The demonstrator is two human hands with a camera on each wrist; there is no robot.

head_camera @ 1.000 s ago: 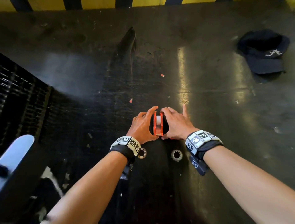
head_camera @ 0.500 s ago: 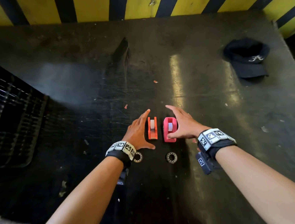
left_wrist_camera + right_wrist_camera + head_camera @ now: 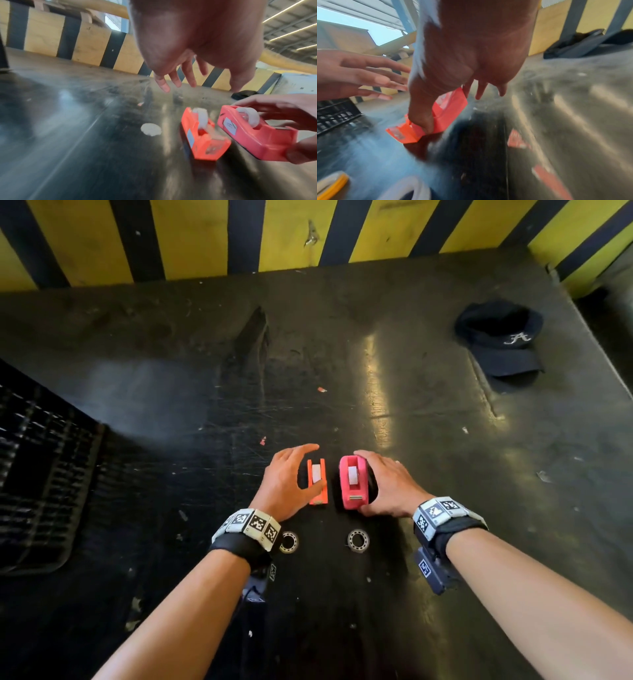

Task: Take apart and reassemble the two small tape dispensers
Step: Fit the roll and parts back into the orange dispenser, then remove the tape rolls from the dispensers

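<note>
Two small tape dispensers stand side by side on the dark table [image 3: 445, 457], each with a white roll in it. The orange dispenser [image 3: 318, 481] [image 3: 202, 136] is on the left. My left hand [image 3: 287, 477] [image 3: 180, 75] hovers beside and over it with straight, spread fingers and holds nothing. The pink dispenser [image 3: 354, 484] [image 3: 254, 135] [image 3: 452, 106] is on the right. My right hand [image 3: 390, 484] [image 3: 462, 60] grips it, thumb at its near cutter end and fingers round its far side.
Two metal bearing rings [image 3: 288, 542] [image 3: 358, 540] lie just in front of the dispensers, by my wrists. A dark cap [image 3: 500, 344] lies at the back right. A black crate [image 3: 41, 474] stands at the left, and a yellow-and-black striped wall [image 3: 274, 234] runs along the back.
A second ago both hands pressed the dispensers together. They now stand apart; my right hand has closed round the pink one and my left hand has let go and spread.
</note>
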